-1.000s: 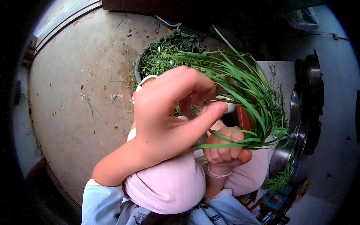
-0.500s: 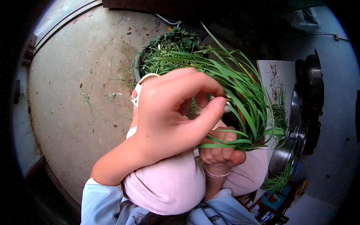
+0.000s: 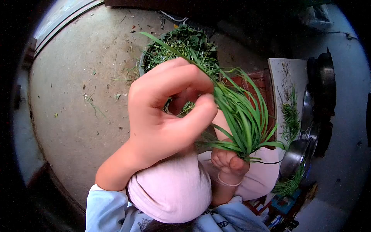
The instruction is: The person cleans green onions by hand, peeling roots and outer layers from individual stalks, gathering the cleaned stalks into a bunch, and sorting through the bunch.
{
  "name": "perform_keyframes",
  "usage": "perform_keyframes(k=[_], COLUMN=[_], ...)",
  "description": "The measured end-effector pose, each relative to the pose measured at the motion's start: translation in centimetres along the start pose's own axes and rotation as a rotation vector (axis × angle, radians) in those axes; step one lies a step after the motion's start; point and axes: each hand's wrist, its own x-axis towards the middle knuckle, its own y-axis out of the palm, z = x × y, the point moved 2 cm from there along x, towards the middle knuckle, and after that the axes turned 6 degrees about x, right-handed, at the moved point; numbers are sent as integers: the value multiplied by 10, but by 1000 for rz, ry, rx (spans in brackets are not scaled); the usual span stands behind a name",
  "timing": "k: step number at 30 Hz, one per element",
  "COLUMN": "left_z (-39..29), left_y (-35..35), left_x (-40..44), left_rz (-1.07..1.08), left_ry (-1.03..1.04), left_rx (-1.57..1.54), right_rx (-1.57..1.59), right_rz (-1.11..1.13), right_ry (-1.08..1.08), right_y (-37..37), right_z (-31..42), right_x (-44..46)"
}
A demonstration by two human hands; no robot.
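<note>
A bunch of long, flat green garlic chives rises from my right hand, whose fingers are closed around its lower end above my lap. My left hand is larger in view, left of the bunch. Its fingers are curled, with thumb and forefinger tips pinched at the edge of the leaves. One long blade runs up and left behind its knuckles. Exactly how many blades the pinch holds is hidden.
Beyond my left hand stands a round tub filled with green scraps and leaves. A pale board at right bears more chives. Metal pots stand past it. Bits of green litter the concrete floor.
My left hand has moved left and slightly up. The leaf tips have swung left, and the bunch looks narrower. My right hand has shifted slightly, still gripping the lower end.
</note>
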Motion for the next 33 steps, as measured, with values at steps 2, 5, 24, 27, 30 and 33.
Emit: perform_keyframes(k=[2, 5, 24, 27, 30, 33], left_z=[1, 8, -18, -17, -15, -15], left_y=[-1, 0, 4, 7, 10, 9], left_x=[-3, -5, -6, -9, -11, -12], left_rz=[23, -75, 359, 321, 260, 271], left_ry=[9, 34, 252, 117, 44, -36], left_rx=[26, 59, 202, 154, 94, 51], right_rx=[-13, -33, -205, -207, -216, -205], right_rz=[-10, -32, -207, -221, -229, -234], right_ry=[-6, -11, -22, 3, 21, 33], right_y=[-1, -2, -22, -26, -27, -29], right_z=[0, 2, -4, -9, -10, -14], right_x=[-2, -6, -20, -21, -20, -20])
